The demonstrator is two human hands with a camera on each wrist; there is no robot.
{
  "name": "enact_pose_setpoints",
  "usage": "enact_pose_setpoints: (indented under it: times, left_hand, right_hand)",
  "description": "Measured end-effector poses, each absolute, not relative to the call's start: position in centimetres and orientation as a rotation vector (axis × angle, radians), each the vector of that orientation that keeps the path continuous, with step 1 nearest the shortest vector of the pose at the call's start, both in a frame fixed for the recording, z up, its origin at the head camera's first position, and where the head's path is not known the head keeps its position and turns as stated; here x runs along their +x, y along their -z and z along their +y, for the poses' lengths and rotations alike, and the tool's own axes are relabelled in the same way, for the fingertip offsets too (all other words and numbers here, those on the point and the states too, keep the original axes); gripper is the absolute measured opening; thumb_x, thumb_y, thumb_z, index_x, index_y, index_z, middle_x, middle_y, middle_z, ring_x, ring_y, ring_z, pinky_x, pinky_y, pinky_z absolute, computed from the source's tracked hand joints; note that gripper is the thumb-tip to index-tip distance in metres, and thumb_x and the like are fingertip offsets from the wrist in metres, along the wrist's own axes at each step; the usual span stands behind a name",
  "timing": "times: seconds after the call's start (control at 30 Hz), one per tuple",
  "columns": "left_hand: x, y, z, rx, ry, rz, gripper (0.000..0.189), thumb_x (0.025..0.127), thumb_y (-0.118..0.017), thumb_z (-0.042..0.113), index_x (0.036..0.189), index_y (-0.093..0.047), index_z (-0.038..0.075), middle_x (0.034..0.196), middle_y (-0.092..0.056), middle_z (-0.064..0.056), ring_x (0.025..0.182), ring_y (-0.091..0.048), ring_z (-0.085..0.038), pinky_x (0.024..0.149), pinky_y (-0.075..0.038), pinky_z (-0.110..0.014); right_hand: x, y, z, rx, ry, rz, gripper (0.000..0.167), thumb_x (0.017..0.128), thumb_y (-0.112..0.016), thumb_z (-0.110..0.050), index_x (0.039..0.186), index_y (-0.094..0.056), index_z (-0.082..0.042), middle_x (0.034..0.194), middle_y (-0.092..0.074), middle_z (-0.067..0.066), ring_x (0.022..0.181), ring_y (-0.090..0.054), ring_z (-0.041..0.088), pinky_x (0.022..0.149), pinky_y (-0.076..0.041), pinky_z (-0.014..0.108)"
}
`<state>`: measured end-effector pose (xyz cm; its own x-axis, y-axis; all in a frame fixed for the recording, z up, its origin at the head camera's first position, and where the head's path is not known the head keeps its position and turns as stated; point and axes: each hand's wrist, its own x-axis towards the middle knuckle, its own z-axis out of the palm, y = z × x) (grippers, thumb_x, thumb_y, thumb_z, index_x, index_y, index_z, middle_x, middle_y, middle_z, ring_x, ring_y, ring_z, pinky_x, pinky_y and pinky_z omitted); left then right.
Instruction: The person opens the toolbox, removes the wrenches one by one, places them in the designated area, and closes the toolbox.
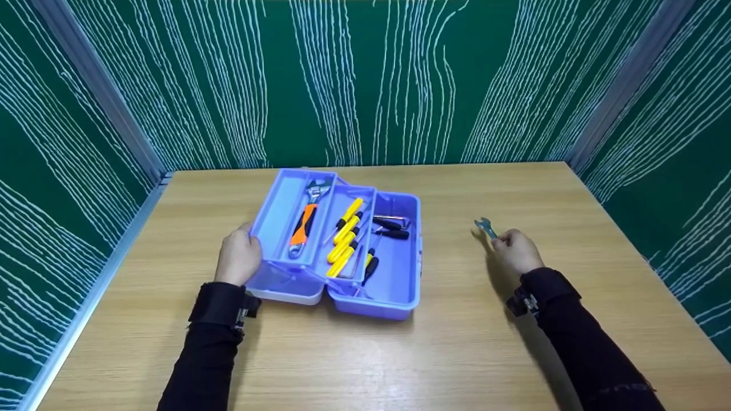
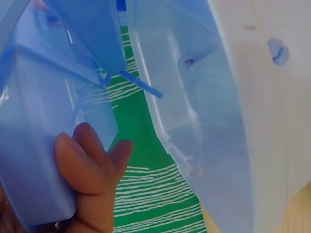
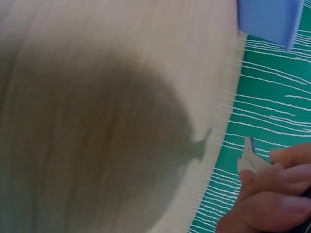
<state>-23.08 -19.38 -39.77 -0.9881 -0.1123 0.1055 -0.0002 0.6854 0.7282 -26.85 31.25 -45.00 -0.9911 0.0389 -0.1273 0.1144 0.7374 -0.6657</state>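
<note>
A purple-blue toolbox (image 1: 400, 313) stands on the table with its tiered trays folded out to the left. My left hand (image 1: 239, 256) grips the outer edge of the upper tray; in the left wrist view its fingers (image 2: 87, 165) curl round the tray wall (image 2: 34, 145). An adjustable wrench (image 1: 304, 224) with an orange and black handle lies in that tray. Several yellow-handled screwdrivers (image 1: 345, 228) fill the middle tray. To the right of the box, my right hand (image 1: 518, 252) pinches a small open-end wrench (image 1: 485, 227) above the table, its jaw end pointing away from me.
Black-handled tools (image 1: 391, 233) and hex keys lie in the toolbox's deep bottom compartment. The wooden table (image 1: 457, 354) meets green walls (image 1: 411, 85) with white wavy lines at the back and sides. A metal frame strip (image 1: 85, 308) runs along the left edge.
</note>
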Motion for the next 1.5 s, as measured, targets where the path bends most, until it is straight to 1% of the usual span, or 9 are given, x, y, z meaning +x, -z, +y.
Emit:
enact_pose_setpoints:
  times: [0.13,0.3,0.53,0.67,0.9,1.0,1.23,1.33,1.5]
  left_hand:
    - [-23.10,39.79,-19.36,0.078,1.160,-2.750,0.045,0.097,-0.034,0.001,0.138,-0.043,-0.015,0.128,-0.056,-0.036,0.118,-0.058,-0.046,0.102,-0.045,-0.054]
    - [-23.09,39.79,-19.30,0.061,1.115,-2.748,0.044,0.096,-0.034,0.000,0.135,-0.046,-0.017,0.125,-0.057,-0.038,0.116,-0.058,-0.048,0.101,-0.045,-0.055]
    - [-23.08,39.81,-19.27,0.053,1.116,-2.739,0.044,0.095,-0.034,-0.001,0.134,-0.046,-0.017,0.124,-0.057,-0.038,0.117,-0.057,-0.048,0.102,-0.044,-0.056]
    - [-23.13,39.83,-19.27,0.062,1.118,-2.737,0.045,0.094,-0.035,-0.001,0.134,-0.047,-0.016,0.124,-0.058,-0.037,0.115,-0.058,-0.048,0.101,-0.045,-0.056]
    - [-23.15,39.75,-19.23,0.074,1.123,-2.744,0.045,0.095,-0.035,0.000,0.135,-0.046,-0.016,0.126,-0.057,-0.036,0.116,-0.058,-0.047,0.102,-0.045,-0.055]
    - [-23.09,39.75,-19.24,0.081,1.126,-2.749,0.045,0.095,-0.035,-0.001,0.136,-0.046,-0.016,0.127,-0.057,-0.036,0.117,-0.058,-0.047,0.103,-0.045,-0.055]
    - [-23.06,39.69,-19.29,0.078,1.136,-2.757,0.046,0.095,-0.034,-0.001,0.136,-0.045,-0.015,0.128,-0.056,-0.036,0.118,-0.057,-0.046,0.103,-0.045,-0.054]
    - [-23.05,39.66,-19.33,0.076,1.125,-2.769,0.046,0.095,-0.034,0.000,0.137,-0.044,-0.016,0.130,-0.055,-0.036,0.121,-0.056,-0.045,0.104,-0.044,-0.053]
    - [-23.00,39.70,-19.41,0.091,1.122,-2.772,0.046,0.095,-0.034,0.000,0.138,-0.044,-0.015,0.132,-0.054,-0.036,0.123,-0.054,-0.046,0.106,-0.043,-0.054]
  right_hand:
    - [-27.12,45.50,31.14,0.151,1.046,2.827,0.036,0.101,-0.043,-0.020,0.117,-0.050,0.012,0.096,-0.056,0.017,0.077,-0.051,0.021,0.064,-0.042,0.028]
    - [-27.16,45.76,30.95,0.157,0.992,2.835,0.040,0.099,-0.046,-0.023,0.119,-0.051,0.012,0.109,-0.057,0.025,0.089,-0.055,0.028,0.075,-0.047,0.033]
    - [-27.20,45.85,31.01,0.166,0.960,2.831,0.038,0.097,-0.051,-0.021,0.116,-0.053,0.012,0.109,-0.058,0.026,0.092,-0.056,0.031,0.080,-0.049,0.040]
    - [-27.15,45.60,31.05,0.170,0.933,2.838,0.035,0.096,-0.054,-0.023,0.110,-0.055,0.009,0.105,-0.059,0.025,0.091,-0.056,0.031,0.078,-0.048,0.039]
    - [-26.97,45.65,31.24,0.146,0.912,2.808,0.030,0.094,-0.055,-0.020,0.106,-0.056,0.007,0.093,-0.062,0.018,0.064,-0.057,0.016,0.055,-0.047,0.027]
    - [-27.01,45.89,31.23,0.160,0.916,2.764,0.027,0.094,-0.056,-0.019,0.103,-0.058,0.006,0.086,-0.064,0.014,0.060,-0.060,0.014,0.054,-0.050,0.026]
    - [-27.22,46.06,30.90,0.199,0.918,2.668,0.021,0.090,-0.058,-0.017,0.079,-0.065,0.000,0.061,-0.065,0.002,0.053,-0.061,0.013,0.051,-0.050,0.026]
    - [-27.26,45.94,30.79,0.221,0.938,2.629,0.019,0.088,-0.059,-0.015,0.077,-0.065,0.000,0.061,-0.065,0.003,0.052,-0.062,0.014,0.051,-0.051,0.026]
    - [-27.43,45.85,30.75,0.218,0.898,2.636,0.019,0.089,-0.059,-0.015,0.084,-0.066,0.001,0.071,-0.068,0.006,0.055,-0.062,0.013,0.052,-0.051,0.025]
